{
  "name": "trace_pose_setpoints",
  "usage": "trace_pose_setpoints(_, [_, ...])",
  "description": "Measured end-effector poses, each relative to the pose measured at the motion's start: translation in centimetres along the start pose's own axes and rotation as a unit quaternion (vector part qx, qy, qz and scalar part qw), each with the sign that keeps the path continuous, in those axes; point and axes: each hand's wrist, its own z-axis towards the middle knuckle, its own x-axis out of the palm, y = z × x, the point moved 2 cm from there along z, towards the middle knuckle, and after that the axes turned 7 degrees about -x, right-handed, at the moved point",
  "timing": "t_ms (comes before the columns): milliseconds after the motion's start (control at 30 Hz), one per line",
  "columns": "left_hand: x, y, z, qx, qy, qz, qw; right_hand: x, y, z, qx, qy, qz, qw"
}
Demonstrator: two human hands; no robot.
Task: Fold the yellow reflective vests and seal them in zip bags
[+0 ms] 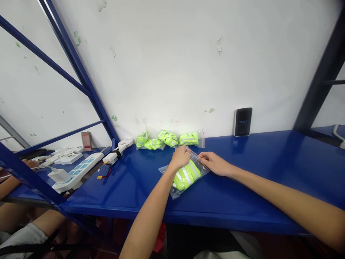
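A clear plastic bag with a folded neon-yellow and silver reflective item (187, 175) inside lies tilted on the blue table (124, 196), near its front edge. My left hand (181, 157) is closed on the bag's upper edge, left of its top corner. On the right, my right hand (215, 163) pinches the same edge near the other corner, thumb and fingers together. Behind my hands, against the wall, several similar bagged yellow items (167, 138) sit in a row; the rightmost bag (189, 139) has a red strip at its end.
A dark-screened device (243, 122) leans on the wall at right. At left are a white device with wires (114, 155), a power strip (81, 172), white boxes (68, 158) and blue frame bars (81, 77). Another person's arm (12, 185) shows at far left.
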Motion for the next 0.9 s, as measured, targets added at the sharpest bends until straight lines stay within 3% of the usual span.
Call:
trace_pose_setpoints(100, [-0.7,0.1,0.0,0.000,0.045,-0.044,0.998,-0.4,0.2,-0.1,-0.034,-0.013,-0.044,0.998])
trace_pose_setpoints(200, [-1.4,0.6,-0.3,-0.007,0.132,-0.117,0.984,-0.8,0.1,-0.2,-0.059,0.010,-0.031,0.998])
trace_pose_setpoints(333, [-0.8,0.9,-1.2,-0.047,0.321,-0.234,0.917,-1.2,0.4,-0.3,-0.066,0.089,-0.008,0.994])
trace_pose_setpoints(400, [-0.1,0.8,-1.6,-0.029,0.368,-0.220,0.903,-1.4,0.8,-0.4,-0.061,0.128,-0.010,0.990])
trace_pose_setpoints(600, [0.8,0.2,-1.9,0.123,0.331,-0.170,0.920,-2.0,1.5,-0.7,-0.079,0.183,-0.028,0.980])
trace_pose_setpoints(767, [0.8,0.2,-1.9,0.129,0.335,-0.153,0.921,-1.9,1.4,-0.7,-0.101,0.176,-0.057,0.978])
trace_pose_setpoints(900, [1.0,0.4,-1.7,0.158,0.261,-0.114,0.945,-1.9,0.9,-0.7,-0.087,0.159,-0.052,0.982])
